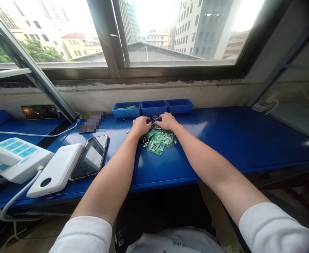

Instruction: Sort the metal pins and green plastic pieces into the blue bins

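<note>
My left hand (pixel 142 125) reaches to the left side of a pile of small silvery metal pieces (pixel 156 125), its fingers bent and loosely apart. Across from it, my right hand (pixel 168 122) curves over the pile's right side, thumb and fingers spread. The two hands face each other with a small gap between them, and no held piece shows in either. Part of the pile is hidden beneath the fingers. Just in front lie several small clear-green packets (pixel 156 144) with metal pieces inside, heaped together.
Behind the pile, a blue bin (pixel 126 112) holds some green packets, beside two more blue bins (pixel 154 107) (pixel 180 105). On the left are a dark phone (pixel 90 158), a white power bank (pixel 56 170), a power strip (pixel 19 158) and a propped-up phone (pixel 40 112). Cables run across the blue table (pixel 223 140).
</note>
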Demonstrator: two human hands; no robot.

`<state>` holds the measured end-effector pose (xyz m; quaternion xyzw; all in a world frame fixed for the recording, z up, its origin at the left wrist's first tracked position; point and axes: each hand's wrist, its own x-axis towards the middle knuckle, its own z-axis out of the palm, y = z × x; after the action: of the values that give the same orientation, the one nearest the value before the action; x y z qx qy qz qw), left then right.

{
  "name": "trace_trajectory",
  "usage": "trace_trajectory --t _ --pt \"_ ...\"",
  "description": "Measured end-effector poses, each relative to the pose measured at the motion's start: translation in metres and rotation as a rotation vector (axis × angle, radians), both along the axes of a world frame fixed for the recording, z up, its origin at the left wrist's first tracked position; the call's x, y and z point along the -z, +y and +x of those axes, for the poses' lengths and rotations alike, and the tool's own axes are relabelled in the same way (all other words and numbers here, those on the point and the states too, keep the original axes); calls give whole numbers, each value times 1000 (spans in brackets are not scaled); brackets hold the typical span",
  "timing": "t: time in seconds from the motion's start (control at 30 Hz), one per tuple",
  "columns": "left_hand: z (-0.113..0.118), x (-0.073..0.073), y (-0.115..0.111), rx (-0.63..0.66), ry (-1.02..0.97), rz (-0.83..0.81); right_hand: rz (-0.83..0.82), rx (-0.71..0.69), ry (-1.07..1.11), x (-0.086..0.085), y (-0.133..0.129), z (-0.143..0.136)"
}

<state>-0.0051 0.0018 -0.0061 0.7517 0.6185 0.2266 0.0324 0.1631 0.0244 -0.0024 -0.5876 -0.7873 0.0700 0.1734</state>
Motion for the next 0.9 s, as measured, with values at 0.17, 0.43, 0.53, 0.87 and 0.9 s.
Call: trace_trajectory --t 0.17,0.43,0.53,0.87,0.9 --pt "1 -1 -1 4 1 -13 -58 -43 71 -1 -1 -3" --pt "2 -2 -2 18 35 -38 -94 -5 48 1 1 -9" --pt "2 -2 -3 18 36 -37 -102 -7 25 0 1 -11" --pt "3 -1 0 24 -1 -54 -101 -1 56 0 1 -14" --pt "3 -2 -1 26 -6 -53 -103 6 54 0 1 -14"
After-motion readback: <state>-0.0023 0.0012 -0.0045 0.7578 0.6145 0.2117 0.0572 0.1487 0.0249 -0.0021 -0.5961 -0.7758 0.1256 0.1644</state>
